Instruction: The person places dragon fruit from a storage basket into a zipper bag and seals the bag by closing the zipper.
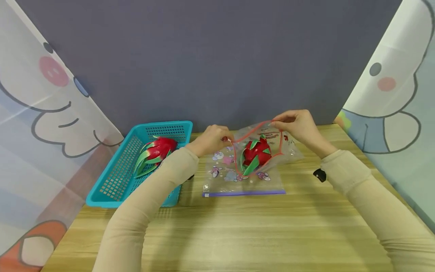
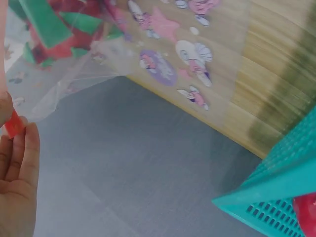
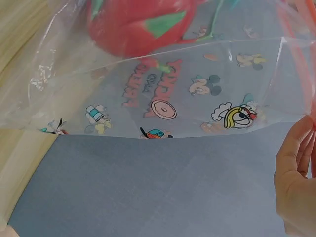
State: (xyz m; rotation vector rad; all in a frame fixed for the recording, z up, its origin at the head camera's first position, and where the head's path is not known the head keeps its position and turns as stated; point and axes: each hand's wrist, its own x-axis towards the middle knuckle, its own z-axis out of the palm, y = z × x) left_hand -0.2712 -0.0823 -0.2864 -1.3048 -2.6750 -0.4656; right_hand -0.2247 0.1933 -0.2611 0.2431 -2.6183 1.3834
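Observation:
A clear zip bag with a red zip (image 1: 281, 141) is stretched open between both hands, cartoon figures printed on its film. Inside it lies a red dragon fruit (image 1: 259, 152) with green leaf tips. My left hand (image 1: 211, 140) pinches the bag's left edge, with the red slider (image 2: 13, 124) at its fingertips in the left wrist view. On the opposite side, my right hand (image 1: 300, 127) pinches the red zip edge between thumb and fingers. Beneath the raised bag, a second clear printed bag with a purple zip (image 1: 246, 193) lies flat on the table.
A blue plastic basket (image 1: 98, 196) stands at the left on the wooden table (image 1: 238, 234), close to the left forearm. Another dragon fruit (image 1: 161, 148) lies in it. Behind the table rises a grey panel (image 1: 217, 64); cartoon-printed sheets (image 1: 401, 124) hang at both sides.

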